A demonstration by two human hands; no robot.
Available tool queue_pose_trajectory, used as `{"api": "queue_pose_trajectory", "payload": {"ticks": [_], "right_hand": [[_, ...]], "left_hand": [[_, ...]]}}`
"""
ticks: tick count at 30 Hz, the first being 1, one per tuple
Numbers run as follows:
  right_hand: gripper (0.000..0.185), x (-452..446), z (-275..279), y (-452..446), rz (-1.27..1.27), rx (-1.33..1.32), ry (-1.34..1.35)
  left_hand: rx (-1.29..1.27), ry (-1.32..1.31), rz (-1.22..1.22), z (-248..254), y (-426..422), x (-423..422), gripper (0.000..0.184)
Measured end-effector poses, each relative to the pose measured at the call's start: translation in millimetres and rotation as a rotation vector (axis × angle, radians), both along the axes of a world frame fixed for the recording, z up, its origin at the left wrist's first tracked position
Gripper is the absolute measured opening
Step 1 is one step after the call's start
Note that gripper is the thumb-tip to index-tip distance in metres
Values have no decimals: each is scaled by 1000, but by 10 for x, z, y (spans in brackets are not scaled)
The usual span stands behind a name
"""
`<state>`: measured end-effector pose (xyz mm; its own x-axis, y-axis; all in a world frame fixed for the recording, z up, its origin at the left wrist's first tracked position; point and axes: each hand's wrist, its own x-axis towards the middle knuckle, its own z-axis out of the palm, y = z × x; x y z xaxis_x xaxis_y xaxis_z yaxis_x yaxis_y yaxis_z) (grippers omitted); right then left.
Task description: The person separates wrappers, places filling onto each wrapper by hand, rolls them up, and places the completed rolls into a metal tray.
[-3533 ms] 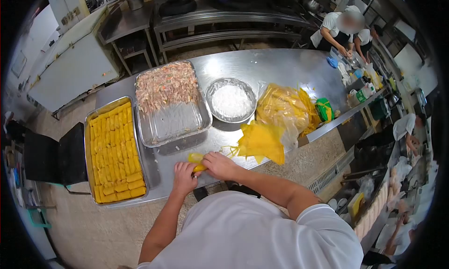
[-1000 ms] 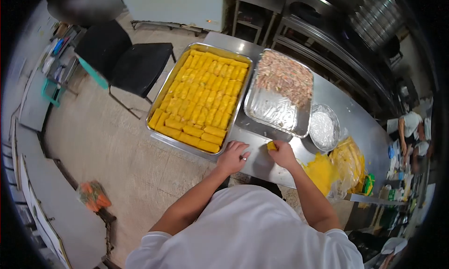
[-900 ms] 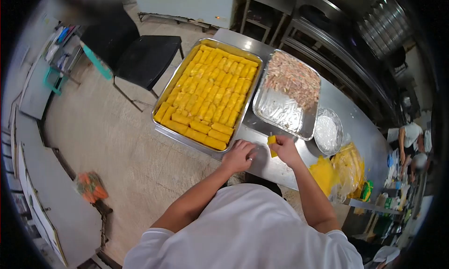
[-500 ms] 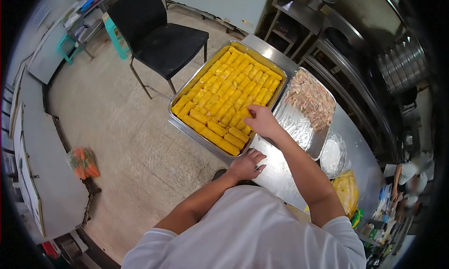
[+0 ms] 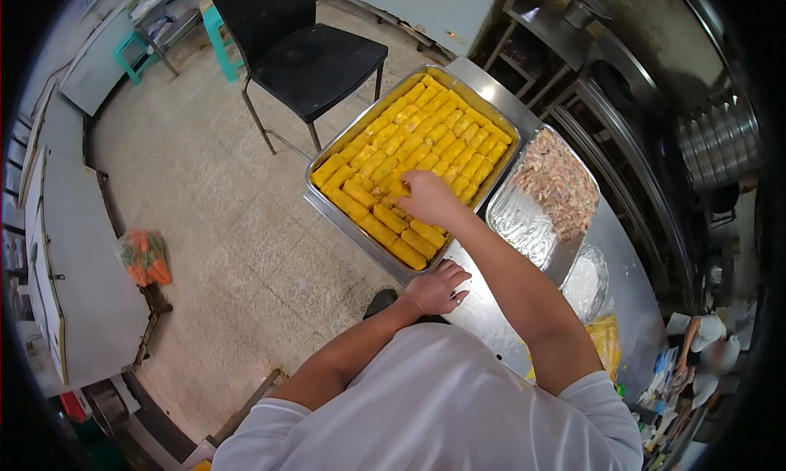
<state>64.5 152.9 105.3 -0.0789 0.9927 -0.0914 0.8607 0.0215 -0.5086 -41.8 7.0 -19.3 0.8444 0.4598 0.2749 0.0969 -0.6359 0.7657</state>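
A deep metal tray (image 5: 313, 179) holds tightly packed rows of yellow rolls (image 5: 435, 135). My right hand (image 5: 431, 199) reaches over the near part of the tray, its fingers closed around one of the yellow rolls in the layer; the fingertips are partly hidden. Beside the tray's near corner, my left hand (image 5: 436, 291) rests on the metal table (image 5: 490, 295), fingers spread and holding nothing. To the right, a second metal tray (image 5: 524, 225) has a chopped, pinkish filling (image 5: 558, 180) heaped at its far end.
A round dish with white contents (image 5: 585, 287) and a yellow plastic bag (image 5: 604, 344) sit on the table at right. A black chair (image 5: 315, 66) stands beyond the tray. Bagged carrots (image 5: 147, 258) lie at left. Another person (image 5: 702, 348) is at far right.
My right hand has moved left across the rolls, from the tray's right side toward its middle. My left hand stays by the near corner. The whole view has shifted slightly.
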Motion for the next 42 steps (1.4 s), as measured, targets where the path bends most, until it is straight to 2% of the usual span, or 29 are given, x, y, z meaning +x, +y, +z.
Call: {"api": "queue_pose_trajectory", "payload": {"ticks": [3,6,12,15,18,21,25,27,30,34,35,38,42], "right_hand": [[43,-109,-6,51,109,-204,-27],[43,-136,-37,113,63,-182,-15],[40,-148,8,120,181,-193,-72],[37,-112,21,25,105,-148,19],[34,-107,-5,-5,77,-196,-70],[33,-123,0,-112,41,-109,-29],[31,-26,186,-360,-171,69,101],[29,102,321,-625,-250,192,224],[26,292,401,-1288,-380,178,295],[24,593,53,-2418,-548,125,371],[24,700,-178,-2729,-579,121,361],[25,798,-331,-3561,-786,28,428],[25,867,-484,-4430,-961,33,455]], "left_hand": [[1,-20,-5,4,8,-21,42],[16,0,-7,-2,2,-22,43],[26,15,-6,26,10,-22,42],[7,29,-24,33,10,-30,43],[20,-9,-9,14,14,-27,44],[59,-57,11,1,6,-18,44],[-7,-27,-11,37,19,-30,42],[-12,-49,0,26,8,-19,39],[45,-22,25,136,6,-31,38],[129,21,48,75,7,4,36],[148,18,70,100,-17,13,35],[159,-65,123,28,-74,118,31],[95,-59,48,172,-418,490,24]]}}
